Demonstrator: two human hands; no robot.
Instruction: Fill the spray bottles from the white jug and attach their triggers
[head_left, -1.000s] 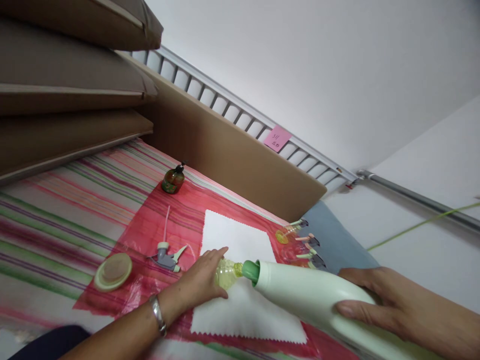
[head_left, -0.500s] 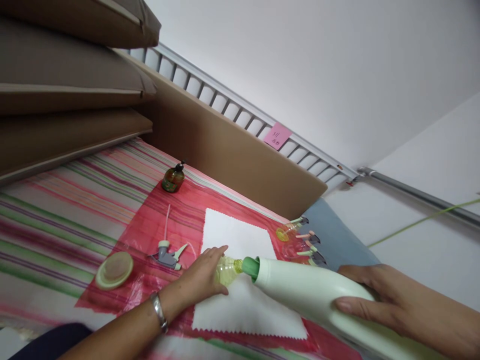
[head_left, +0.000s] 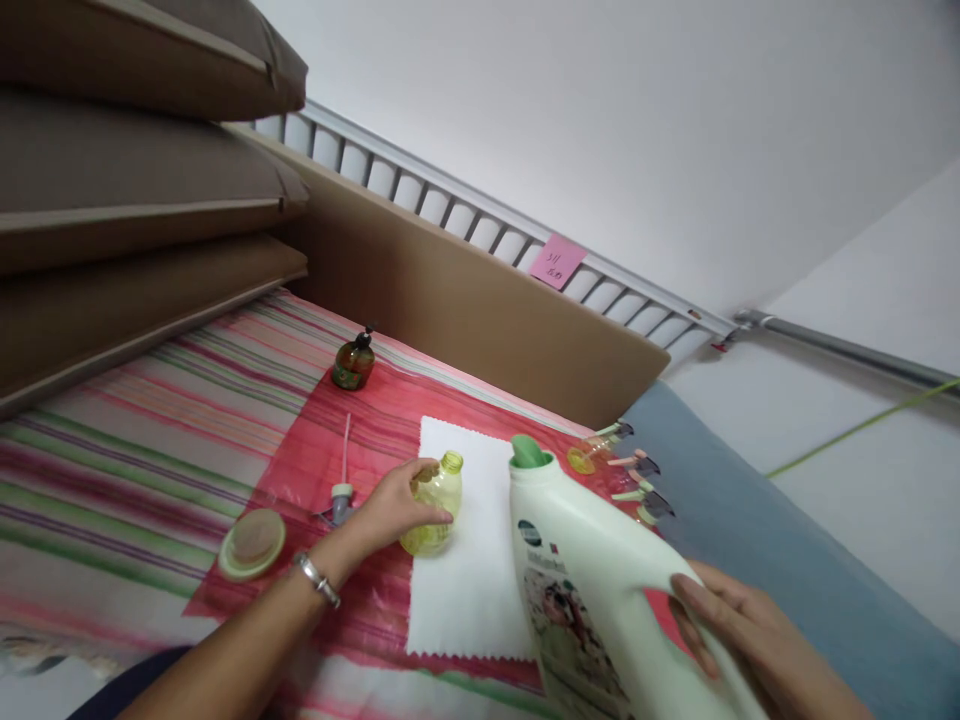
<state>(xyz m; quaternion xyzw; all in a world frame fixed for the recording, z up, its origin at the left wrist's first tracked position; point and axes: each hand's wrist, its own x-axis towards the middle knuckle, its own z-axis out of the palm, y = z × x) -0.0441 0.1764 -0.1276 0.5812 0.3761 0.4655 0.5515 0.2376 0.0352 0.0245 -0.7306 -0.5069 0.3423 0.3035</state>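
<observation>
My left hand (head_left: 405, 505) is wrapped around a small yellow see-through bottle (head_left: 442, 500), which stands nearly upright with its neck uncovered. My right hand (head_left: 739, 620) grips the handle of a large pale green detergent jug (head_left: 577, 560). A green spout shows in the jug's open mouth, apart from the small bottle. Under the small bottle lies a white cloth (head_left: 480, 600) with zigzag edges. A grey and pale green spray trigger (head_left: 342, 500) with its tube is partly hidden behind my left hand. Left of my forearm sits a round pale green cap (head_left: 253, 545).
At the back stands a dark pump bottle (head_left: 353, 360). Several small spray bottles (head_left: 637, 480) are at the right side of the red plastic sheet (head_left: 300, 460). Stacked brown cushions (head_left: 150, 160), a brown board (head_left: 465, 290) and a white radiator (head_left: 405, 190) border the surface.
The jug's spout has come away from the small bottle's neck, and the jug has tipped back upright. The small bottle has gone from tilted to nearly upright in my left hand.
</observation>
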